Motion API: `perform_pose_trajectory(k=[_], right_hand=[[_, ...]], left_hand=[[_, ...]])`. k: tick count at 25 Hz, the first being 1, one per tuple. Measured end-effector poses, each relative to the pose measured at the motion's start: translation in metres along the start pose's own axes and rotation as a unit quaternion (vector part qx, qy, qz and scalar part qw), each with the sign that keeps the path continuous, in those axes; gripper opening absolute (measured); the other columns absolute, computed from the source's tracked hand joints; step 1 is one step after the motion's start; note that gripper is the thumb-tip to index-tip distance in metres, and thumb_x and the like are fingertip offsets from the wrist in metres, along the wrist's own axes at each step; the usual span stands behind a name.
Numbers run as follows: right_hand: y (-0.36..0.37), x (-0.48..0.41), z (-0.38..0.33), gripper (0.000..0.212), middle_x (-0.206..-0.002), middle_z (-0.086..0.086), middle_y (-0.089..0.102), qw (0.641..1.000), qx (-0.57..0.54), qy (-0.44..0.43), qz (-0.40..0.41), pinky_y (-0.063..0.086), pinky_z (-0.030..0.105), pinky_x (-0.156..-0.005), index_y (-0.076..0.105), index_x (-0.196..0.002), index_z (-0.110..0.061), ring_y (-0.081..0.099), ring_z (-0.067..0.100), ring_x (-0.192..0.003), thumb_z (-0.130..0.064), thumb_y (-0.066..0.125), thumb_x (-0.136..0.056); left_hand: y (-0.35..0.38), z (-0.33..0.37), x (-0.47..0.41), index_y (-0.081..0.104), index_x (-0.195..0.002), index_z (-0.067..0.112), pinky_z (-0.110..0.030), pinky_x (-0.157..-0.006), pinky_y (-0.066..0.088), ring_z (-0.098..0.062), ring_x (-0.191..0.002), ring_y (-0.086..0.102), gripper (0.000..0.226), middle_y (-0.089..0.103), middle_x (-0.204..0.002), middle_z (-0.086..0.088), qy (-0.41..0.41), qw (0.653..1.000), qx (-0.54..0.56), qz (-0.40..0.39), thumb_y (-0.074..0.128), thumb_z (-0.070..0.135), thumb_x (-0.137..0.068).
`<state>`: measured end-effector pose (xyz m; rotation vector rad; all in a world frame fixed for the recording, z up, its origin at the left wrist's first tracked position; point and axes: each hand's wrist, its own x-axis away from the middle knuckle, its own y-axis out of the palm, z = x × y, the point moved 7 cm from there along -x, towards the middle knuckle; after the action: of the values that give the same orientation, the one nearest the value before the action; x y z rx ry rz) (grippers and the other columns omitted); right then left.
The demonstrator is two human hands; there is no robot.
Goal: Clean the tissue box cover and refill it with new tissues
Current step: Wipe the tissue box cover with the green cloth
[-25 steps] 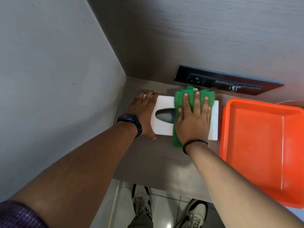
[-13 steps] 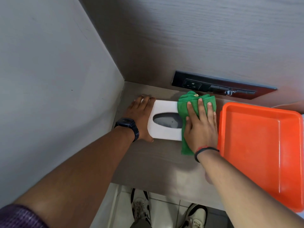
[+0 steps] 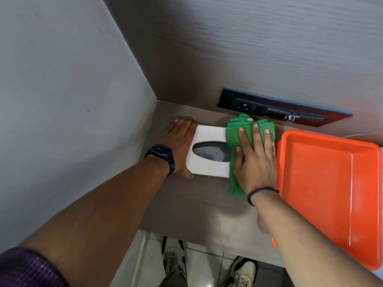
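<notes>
In the head view, the white tissue box cover (image 3: 207,160) lay flat on the brown shelf (image 3: 186,204) at the middle of the frame, its long axis running left to right across the picture and its dark oval slot facing up. The left hand (image 3: 178,146) lay open and flat, palm down, against the cover's left end, fingers pointing toward the upper part of the frame; it braced the cover rather than gripping it. The right hand (image 3: 256,160) was spread flat, palm down, pressing a folded green cloth (image 3: 238,131) onto the cover's right end, so that end was hidden beneath cloth and hand. Just right of that hand stood an empty orange tray (image 3: 331,183), its near rim touching or almost touching the hand's edge; which, the picture did not settle. No new tissues showed anywhere. Judged from this, wiping was the step in hand, and any further stroke would have to run leftward along the long axis, toward the bracing left hand, since the tray blocked the right.
</notes>
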<state>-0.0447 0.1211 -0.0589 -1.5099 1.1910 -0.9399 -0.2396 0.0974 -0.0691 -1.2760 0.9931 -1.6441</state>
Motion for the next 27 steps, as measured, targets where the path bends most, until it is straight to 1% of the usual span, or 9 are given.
perform_pose_trajectory(k=[4, 7, 9, 12, 14, 17, 20, 24, 27], right_hand=[[0.007, 0.001, -0.023, 0.052, -0.157, 0.011, 0.029, 0.995, -0.031, 0.090, 0.008, 0.014, 0.050, -0.119, 0.041, -0.145, -0.019, 0.016, 0.038, -0.146, -0.020, 0.045, -0.093], [0.017, -0.001, -0.057, 0.056, -0.161, 0.010, 0.016, 0.994, -0.059, 0.080, -0.044, 0.006, 0.050, -0.120, 0.029, -0.150, -0.021, 0.005, 0.037, -0.148, -0.023, 0.039, -0.095], [0.021, 0.002, -0.078, 0.055, -0.162, 0.009, 0.012, 0.993, -0.087, 0.041, -0.074, 0.001, 0.048, -0.120, 0.027, -0.150, -0.021, 0.000, 0.035, -0.148, -0.026, 0.036, -0.096], [0.000, 0.000, -0.060, 0.048, -0.156, 0.016, 0.030, 0.983, -0.179, 0.029, -0.009, 0.018, 0.048, -0.118, 0.044, -0.142, -0.014, 0.018, 0.036, -0.146, -0.025, 0.040, -0.095], [-0.016, -0.003, -0.017, 0.043, -0.150, 0.022, 0.038, 0.986, -0.154, 0.038, 0.057, 0.025, 0.047, -0.116, 0.051, -0.136, -0.008, 0.029, 0.040, -0.142, -0.018, 0.043, -0.095], [-0.006, -0.011, 0.028, 0.046, -0.157, 0.019, 0.026, 0.996, -0.068, 0.048, -0.016, 0.017, 0.047, -0.119, 0.040, -0.144, -0.011, 0.021, 0.036, -0.145, -0.019, 0.038, -0.099], [0.008, -0.010, 0.033, 0.048, -0.159, 0.014, 0.021, 0.999, -0.038, 0.027, -0.026, 0.011, 0.042, -0.121, 0.033, -0.148, -0.014, 0.020, 0.031, -0.146, -0.023, 0.032, -0.100], [0.009, -0.008, 0.036, 0.051, -0.159, 0.009, 0.024, 0.999, -0.023, 0.033, 0.011, 0.009, 0.038, -0.120, 0.031, -0.148, -0.017, 0.019, 0.027, -0.147, -0.028, 0.025, -0.099], [0.010, -0.007, 0.036, 0.052, -0.160, 0.008, 0.023, 0.999, -0.025, 0.031, 0.013, 0.008, 0.038, -0.120, 0.031, -0.148, -0.019, 0.018, 0.026, -0.147, -0.031, 0.021, -0.099]], left_hand=[[0.004, 0.000, -0.003, 0.011, -0.142, 0.009, -0.038, -0.111, 0.008, -0.033, -0.128, 0.027, 0.146, 0.030, -0.143, -0.017, 0.002, 1.000, 0.006, 0.003, 0.081, 0.061, -0.026], [0.002, 0.002, -0.004, 0.018, -0.139, 0.008, -0.041, -0.111, 0.016, -0.033, -0.125, 0.032, 0.139, 0.036, -0.137, -0.016, 0.011, 0.999, 0.024, 0.022, 0.079, 0.060, -0.026], [0.002, 0.000, -0.005, 0.013, -0.143, 0.006, -0.039, -0.113, 0.009, -0.031, -0.133, 0.024, 0.144, 0.028, -0.145, -0.016, 0.021, 0.999, 0.032, -0.008, 0.077, 0.065, -0.027], [-0.006, -0.011, -0.003, -0.007, -0.146, 0.009, -0.034, -0.112, 0.000, -0.024, -0.141, 0.005, 0.160, 0.004, -0.156, -0.011, 0.030, 0.997, 0.036, -0.055, 0.068, 0.082, -0.025], [-0.026, -0.010, 0.001, -0.005, -0.147, 0.009, -0.039, -0.113, 0.006, -0.025, -0.140, 0.009, 0.149, 0.007, -0.156, -0.012, 0.031, 0.997, 0.066, 0.010, 0.060, 0.087, -0.038], [-0.050, 0.022, 0.003, 0.016, -0.146, 0.006, -0.047, -0.112, 0.019, -0.029, -0.139, 0.019, 0.103, 0.025, -0.151, -0.016, 0.074, 0.983, 0.085, 0.143, 0.063, 0.057, -0.070], [-0.031, 0.072, -0.016, 0.019, -0.146, 0.007, -0.039, -0.114, 0.009, -0.028, -0.140, 0.014, 0.082, 0.023, -0.152, -0.015, 0.077, 0.987, 0.053, 0.133, 0.052, 0.041, -0.078], [-0.007, 0.093, -0.033, 0.017, -0.146, 0.007, -0.041, -0.115, 0.005, -0.026, -0.141, 0.011, 0.076, 0.023, -0.153, -0.013, -0.006, 0.991, 0.046, 0.127, 0.039, 0.044, -0.083], [-0.004, 0.088, -0.032, 0.017, -0.146, 0.009, -0.041, -0.114, 0.007, -0.025, -0.141, 0.012, 0.078, 0.024, -0.153, -0.011, -0.002, 0.990, 0.042, 0.133, 0.042, 0.044, -0.081]])
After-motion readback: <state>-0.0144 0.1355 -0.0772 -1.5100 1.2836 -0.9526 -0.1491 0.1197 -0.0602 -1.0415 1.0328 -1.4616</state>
